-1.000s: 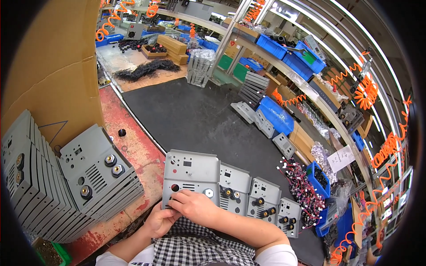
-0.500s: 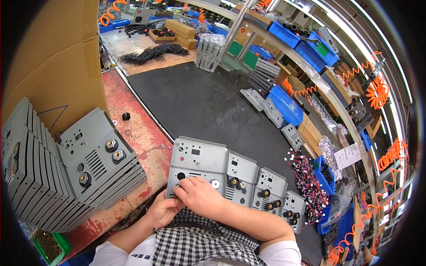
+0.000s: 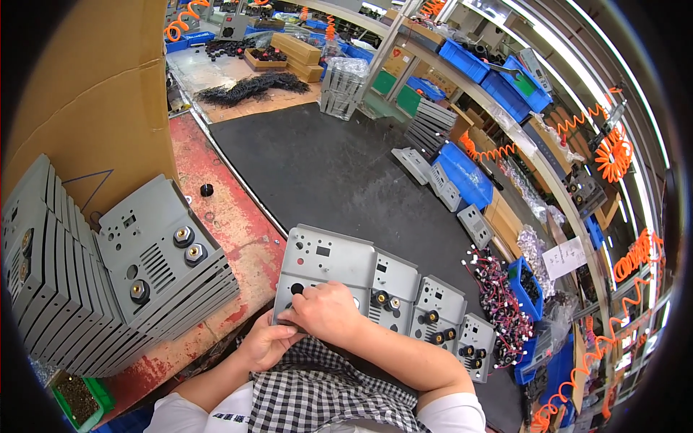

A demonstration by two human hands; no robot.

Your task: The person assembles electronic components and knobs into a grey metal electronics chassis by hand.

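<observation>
A grey sheet-metal panel [image 3: 338, 256] with round and square cut-outs lies tilted in front of me, nearest of a row of panels. My left hand [image 3: 266, 342] grips its lower left edge, thumb on top and the other fingers partly hidden below. Over the panel's lower part, my right hand [image 3: 326, 312] is closed, its fingertips pinched together near that corner. Whatever sits between those fingertips is hidden. To the right, overlapping, a second panel [image 3: 398, 274] carries two brass-centred black connectors, and further panels [image 3: 442, 292] bear similar ones.
Stacked grey panels [image 3: 167, 249] stand at left on a worn red bench [image 3: 238, 270], beside a cardboard sheet [image 3: 94, 94]. A black cap [image 3: 206, 190] lies there. At right are bundled wires [image 3: 499, 307] and a blue bin [image 3: 527, 285]. A black mat [image 3: 317, 173] covers the table.
The near panel has shifted slightly right and down. My right hand has moved a little to the right with its fingers more curled; the left hand keeps its hold.
</observation>
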